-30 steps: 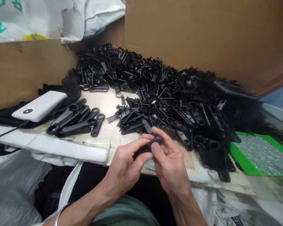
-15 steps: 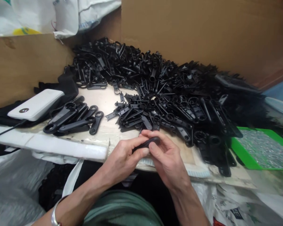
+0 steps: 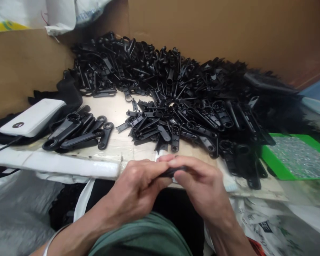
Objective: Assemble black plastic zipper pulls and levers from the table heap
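At the lower centre of the frame, the left hand and right hand jointly grip a black plastic part, which lies between them, partly hidden, below the heap of black plastic pieces filling the frame's upper middle.

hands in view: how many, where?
2: the left hand and right hand, close together near the table's front edge, both on a black part. Some fingers are hidden; no other hand shows.

Two hands, one black part in the fingers! Beyond them, one uncountable heap; left, one white device; right, one green tray.
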Motion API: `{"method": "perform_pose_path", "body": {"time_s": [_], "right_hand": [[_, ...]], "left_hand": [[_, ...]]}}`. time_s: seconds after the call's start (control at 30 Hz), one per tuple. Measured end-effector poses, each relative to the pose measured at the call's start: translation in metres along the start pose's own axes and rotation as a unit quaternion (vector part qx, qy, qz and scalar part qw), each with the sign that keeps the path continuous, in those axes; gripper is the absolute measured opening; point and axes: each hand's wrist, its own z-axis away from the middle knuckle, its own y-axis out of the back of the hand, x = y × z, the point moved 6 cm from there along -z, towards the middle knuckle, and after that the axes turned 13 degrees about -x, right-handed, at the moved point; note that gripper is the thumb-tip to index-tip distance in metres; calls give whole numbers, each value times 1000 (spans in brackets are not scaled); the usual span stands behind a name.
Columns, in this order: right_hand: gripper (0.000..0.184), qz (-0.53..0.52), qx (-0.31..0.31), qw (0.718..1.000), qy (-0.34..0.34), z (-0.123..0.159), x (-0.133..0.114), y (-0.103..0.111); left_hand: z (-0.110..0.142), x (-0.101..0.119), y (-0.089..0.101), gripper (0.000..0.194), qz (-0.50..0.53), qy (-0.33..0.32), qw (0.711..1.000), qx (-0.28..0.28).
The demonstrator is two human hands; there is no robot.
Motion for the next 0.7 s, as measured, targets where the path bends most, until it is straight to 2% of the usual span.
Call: {"method": "perform_pose_path", "body": {"time_s": [0.1,0.2,0.37,0.5,0.57,0.7], "right_hand": [[12,-61,13,998,-8,0,16,1],[14,-37,30,999,-14,0,23,6],[16,19,30,999,-18,2,11,9],[16,60,33,998,7,10,-5,2],[16,70,47,996,17,12,-5,0],[9,-24,66,997,10,8,16,4]], "left_hand": [[-3,-6,-2,16,-28,8,999,15],[-6,-10,-6,21,-14,4,1000,7],[-6,-5,-8,20,4,-34,999,-3],[-2,3,-7,14,-23,-59,998,-8],[-2,6,-6,13,-51,-69,996,-10],[-8,-2,-6,13,-109,-40,993,-1]]}}
